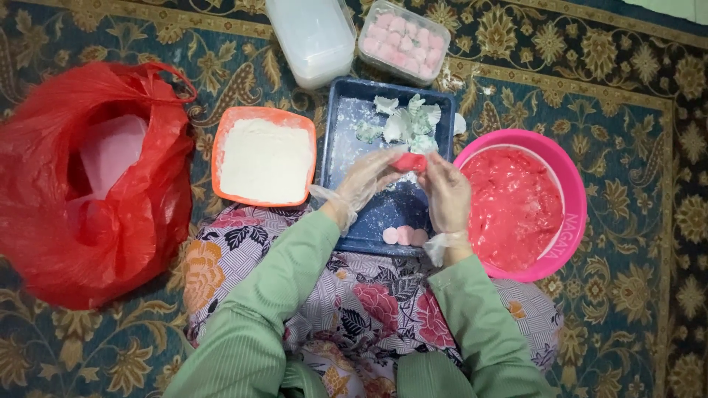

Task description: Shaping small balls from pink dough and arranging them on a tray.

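Both gloved, left hand (369, 177) and right hand (446, 193) pinching one pink dough piece (410, 161) together. Held above the floured blue tray (346, 133), probably against sticking; pink bowl (571, 221) just beside.

Head view, steeply down, close.

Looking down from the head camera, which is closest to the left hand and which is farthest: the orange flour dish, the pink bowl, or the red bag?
From the left hand:
1. Orange flour dish, just to its left.
2. Pink bowl, off to the right, past the right hand.
3. Red bag, far left on the carpet.
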